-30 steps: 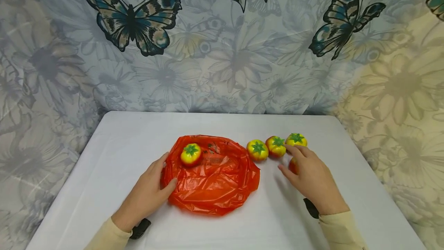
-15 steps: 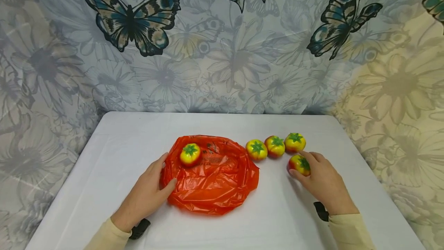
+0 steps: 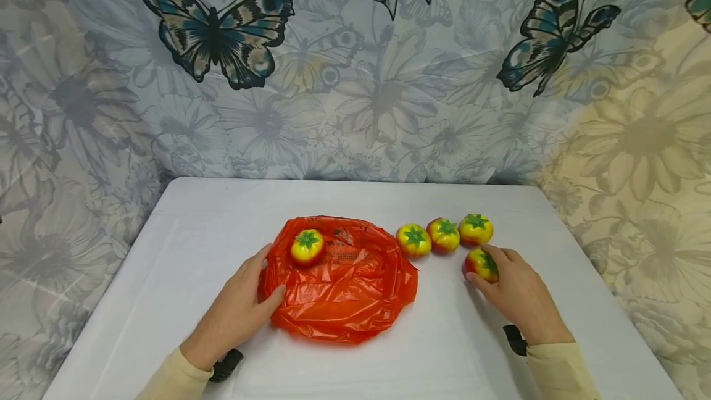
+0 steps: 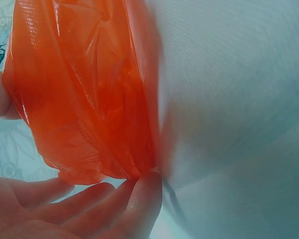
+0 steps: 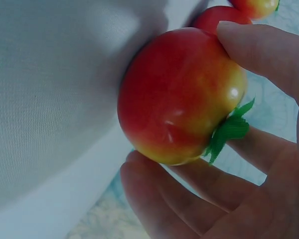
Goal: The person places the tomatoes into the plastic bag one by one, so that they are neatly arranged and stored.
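Note:
A red plastic bag point(image 3: 344, 301) lies spread and crinkled on the white table, its upper side wide. My left hand point(image 3: 236, 304) holds its left edge, thumb on the near side and the other fingers farther back; the left wrist view shows fingertips against the red plastic bag point(image 4: 84, 89). One red-and-yellow toy tomato point(image 3: 307, 247) with green leaves sits at the bag's back left. To the right of the bag, my right hand point(image 3: 522, 292) grips another toy tomato point(image 5: 179, 99) between thumb and fingers, its green leaves turned toward the palm.
Three more toy tomatoes stand in a row behind the held one: a left one point(image 3: 413, 240) touching the bag's edge, a middle one point(image 3: 443, 235) and a right one point(image 3: 475, 229). A butterfly-print backdrop point(image 3: 383, 104) rises behind the white table point(image 3: 250, 196).
My right hand has moved right and toward me from beside the row and closed round the front tomato. Over the last half second it has barely moved. The left hand stays at the bag.

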Available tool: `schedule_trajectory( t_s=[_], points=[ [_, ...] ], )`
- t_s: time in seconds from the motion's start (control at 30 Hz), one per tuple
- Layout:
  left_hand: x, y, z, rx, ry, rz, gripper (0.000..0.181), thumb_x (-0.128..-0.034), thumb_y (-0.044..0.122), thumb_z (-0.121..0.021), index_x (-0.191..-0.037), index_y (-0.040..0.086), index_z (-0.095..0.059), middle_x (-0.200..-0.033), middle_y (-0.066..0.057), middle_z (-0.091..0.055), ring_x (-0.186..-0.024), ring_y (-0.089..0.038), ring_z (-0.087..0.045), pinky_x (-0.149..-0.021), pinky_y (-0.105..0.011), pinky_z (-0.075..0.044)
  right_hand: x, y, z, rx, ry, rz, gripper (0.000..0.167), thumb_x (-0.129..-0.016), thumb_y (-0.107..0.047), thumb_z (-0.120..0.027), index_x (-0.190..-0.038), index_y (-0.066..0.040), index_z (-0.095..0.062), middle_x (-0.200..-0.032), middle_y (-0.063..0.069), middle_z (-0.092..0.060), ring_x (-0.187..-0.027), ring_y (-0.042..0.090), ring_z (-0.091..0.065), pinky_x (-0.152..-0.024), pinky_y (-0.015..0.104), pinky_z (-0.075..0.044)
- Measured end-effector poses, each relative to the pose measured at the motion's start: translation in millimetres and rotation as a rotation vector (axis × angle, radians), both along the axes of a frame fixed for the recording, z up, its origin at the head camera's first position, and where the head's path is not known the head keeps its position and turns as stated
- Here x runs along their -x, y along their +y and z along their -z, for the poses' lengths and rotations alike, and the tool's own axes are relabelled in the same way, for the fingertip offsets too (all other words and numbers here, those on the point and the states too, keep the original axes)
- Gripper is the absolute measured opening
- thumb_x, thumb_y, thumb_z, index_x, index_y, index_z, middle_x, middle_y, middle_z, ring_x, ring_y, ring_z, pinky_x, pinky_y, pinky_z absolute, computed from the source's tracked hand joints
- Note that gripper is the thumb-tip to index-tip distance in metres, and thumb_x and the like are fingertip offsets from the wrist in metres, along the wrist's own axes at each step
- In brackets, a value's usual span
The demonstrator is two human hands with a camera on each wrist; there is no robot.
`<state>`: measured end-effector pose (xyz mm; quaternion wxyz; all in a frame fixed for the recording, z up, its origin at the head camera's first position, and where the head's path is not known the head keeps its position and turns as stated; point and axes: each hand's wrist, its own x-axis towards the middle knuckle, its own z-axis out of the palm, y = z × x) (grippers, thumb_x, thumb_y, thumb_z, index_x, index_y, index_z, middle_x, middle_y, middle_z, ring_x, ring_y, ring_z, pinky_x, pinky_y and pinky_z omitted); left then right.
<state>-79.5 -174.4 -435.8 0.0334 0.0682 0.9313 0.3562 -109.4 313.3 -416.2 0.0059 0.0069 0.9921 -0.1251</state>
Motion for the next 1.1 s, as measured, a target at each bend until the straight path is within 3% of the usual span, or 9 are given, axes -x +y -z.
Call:
schedule_trajectory(
  t_s=[0.27, 0.5, 0.67, 0.83, 1.1],
  points=[
    [0.4, 1.0, -1.8, -0.023, 0.007, 0.013, 0.085, -0.1039, 0.030, -0.071, -0.171, 0.005, -0.025, -0.170, -0.020, -0.042, -0.152, -0.043, -0.050, -0.120, -0.064, -0.047, -1.1, 3, -1.6, -0.006, 0.003, -0.008, 0.080, -0.095, -0.044, -0.081, -0.152, 0.003, -0.052, -0.139, 0.038, -0.058, -0.117, 0.057, -0.063, -0.100, 0.075, -0.053],
    [-0.4, -0.3, -1.2, -0.019, 0.014, 0.011, 0.085, -0.1037, 0.030, -0.071, -0.171, 0.005, -0.026, -0.169, -0.020, -0.043, -0.151, -0.042, -0.051, -0.120, -0.063, -0.047, -1.5, -5, -10.7, -0.001, 0.068, -0.045, 0.074, -0.095, -0.040, -0.081, -0.150, 0.003, -0.056, -0.137, 0.037, -0.061, -0.116, 0.058, -0.064, -0.098, 0.074, -0.053],
    [-0.8, -1.9, -0.9, -0.019, 0.027, 0.005, 0.085, -0.1032, 0.029, -0.072, -0.170, 0.004, -0.026, -0.168, -0.021, -0.044, -0.151, -0.042, -0.051, -0.119, -0.063, -0.048, 1.7, -23, -26.2, -0.003, 0.114, -0.082, 0.069, -0.096, -0.038, -0.080, -0.150, -0.002, -0.057, -0.137, 0.035, -0.062, -0.116, 0.056, -0.066, -0.096, 0.073, -0.055],
    [-1.3, -1.6, 1.0, -0.027, 0.026, 0.002, 0.085, -0.1033, 0.030, -0.072, -0.171, 0.005, -0.026, -0.168, -0.020, -0.044, -0.151, -0.042, -0.051, -0.120, -0.063, -0.048, 6.1, -45, -41.7, -0.002, 0.109, -0.123, 0.071, -0.096, -0.040, -0.081, -0.153, -0.005, -0.056, -0.143, 0.035, -0.060, -0.118, 0.055, -0.066, -0.097, 0.072, -0.056],
    [-1.3, 0.7, 2.3, -0.038, 0.037, 0.003, 0.085, -0.1027, 0.031, -0.072, -0.171, 0.006, -0.027, -0.168, -0.017, -0.045, -0.152, -0.039, -0.051, -0.120, -0.061, -0.049, 17.1, -81, -57.0, 0.036, 0.145, -0.183, 0.067, -0.097, -0.040, -0.081, -0.152, -0.009, -0.058, -0.142, 0.027, -0.064, -0.109, 0.045, -0.072, -0.089, 0.066, -0.062]
  ],
)
